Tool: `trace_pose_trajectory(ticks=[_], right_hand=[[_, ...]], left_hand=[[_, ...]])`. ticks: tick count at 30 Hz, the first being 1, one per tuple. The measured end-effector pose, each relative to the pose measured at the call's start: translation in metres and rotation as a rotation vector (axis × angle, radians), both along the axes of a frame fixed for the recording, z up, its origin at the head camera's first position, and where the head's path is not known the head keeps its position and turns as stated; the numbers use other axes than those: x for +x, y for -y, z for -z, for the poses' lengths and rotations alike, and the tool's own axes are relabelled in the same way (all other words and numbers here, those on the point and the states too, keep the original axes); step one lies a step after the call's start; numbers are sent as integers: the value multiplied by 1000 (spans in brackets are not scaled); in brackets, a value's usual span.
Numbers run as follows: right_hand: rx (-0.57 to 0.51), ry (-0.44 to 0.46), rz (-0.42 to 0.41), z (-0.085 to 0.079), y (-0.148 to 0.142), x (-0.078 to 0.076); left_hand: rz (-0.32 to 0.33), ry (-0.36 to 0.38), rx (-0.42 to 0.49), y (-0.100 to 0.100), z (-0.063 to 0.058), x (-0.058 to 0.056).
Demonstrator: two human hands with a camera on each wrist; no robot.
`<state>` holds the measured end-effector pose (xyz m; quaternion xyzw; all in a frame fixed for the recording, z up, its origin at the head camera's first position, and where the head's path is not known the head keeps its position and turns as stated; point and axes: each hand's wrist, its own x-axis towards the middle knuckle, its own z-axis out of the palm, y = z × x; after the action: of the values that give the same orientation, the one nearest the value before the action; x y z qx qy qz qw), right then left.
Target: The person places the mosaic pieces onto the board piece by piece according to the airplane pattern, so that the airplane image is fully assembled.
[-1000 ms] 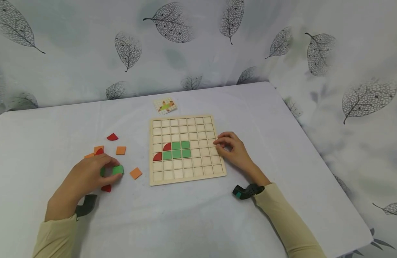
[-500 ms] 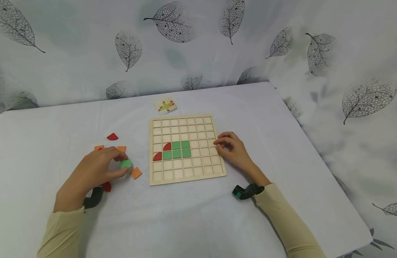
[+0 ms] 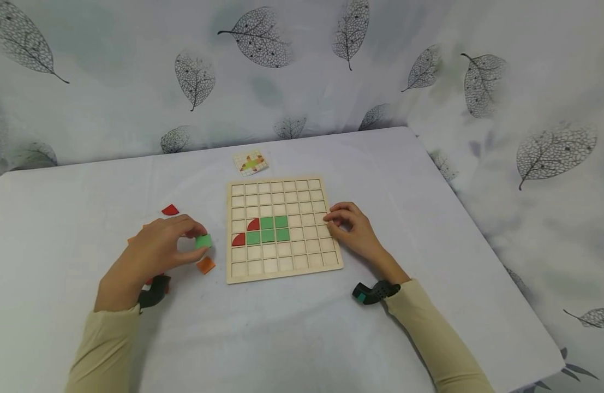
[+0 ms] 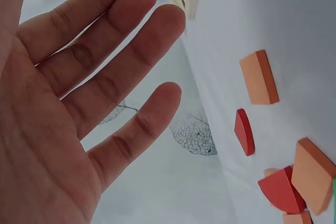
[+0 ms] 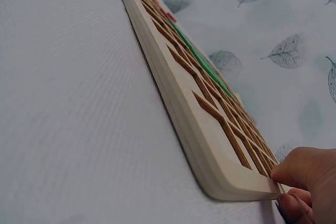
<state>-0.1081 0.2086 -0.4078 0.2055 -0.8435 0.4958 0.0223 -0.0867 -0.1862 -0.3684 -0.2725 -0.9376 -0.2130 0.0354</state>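
My left hand (image 3: 154, 254) pinches a green square tile (image 3: 203, 240) between thumb and fingertips, above the table just left of the wooden grid board (image 3: 302, 262). In the left wrist view the green tile's edge shows at the top, and the other fingers are extended. On the board several green square tiles (image 3: 268, 235) fill adjoining cells, with two red quarter-circle tiles (image 3: 239, 239) at their left. My right hand (image 3: 356, 232) holds the board's right edge; in the right wrist view the thumb (image 5: 296, 166) lies on the rim and curled fingers sit under it.
An orange square tile (image 3: 205, 266) lies below my left hand, and a red quarter-circle tile (image 3: 171, 209) beyond it. More red and orange tiles (image 4: 315, 177) are clustered, partly hidden by that hand in the head view. A small pattern card (image 3: 250, 162) lies behind the board.
My left hand has carried the green tile up and right, from the loose tiles towards the board. The right hand and the board have stayed in place.
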Motion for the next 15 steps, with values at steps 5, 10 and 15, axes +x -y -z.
trace_pose_trajectory(ticks=[5, 10, 15], right_hand=[[-3, 1, 1, -1, 0, 0], [-1, -2, 6, -1, 0, -1], [-1, 14, 12, 0, 0, -1]], left_hand=[[-4, 15, -21, -7, -3, -2], [45, -20, 12, -13, -3, -5], [69, -8, 15, -19, -4, -7]])
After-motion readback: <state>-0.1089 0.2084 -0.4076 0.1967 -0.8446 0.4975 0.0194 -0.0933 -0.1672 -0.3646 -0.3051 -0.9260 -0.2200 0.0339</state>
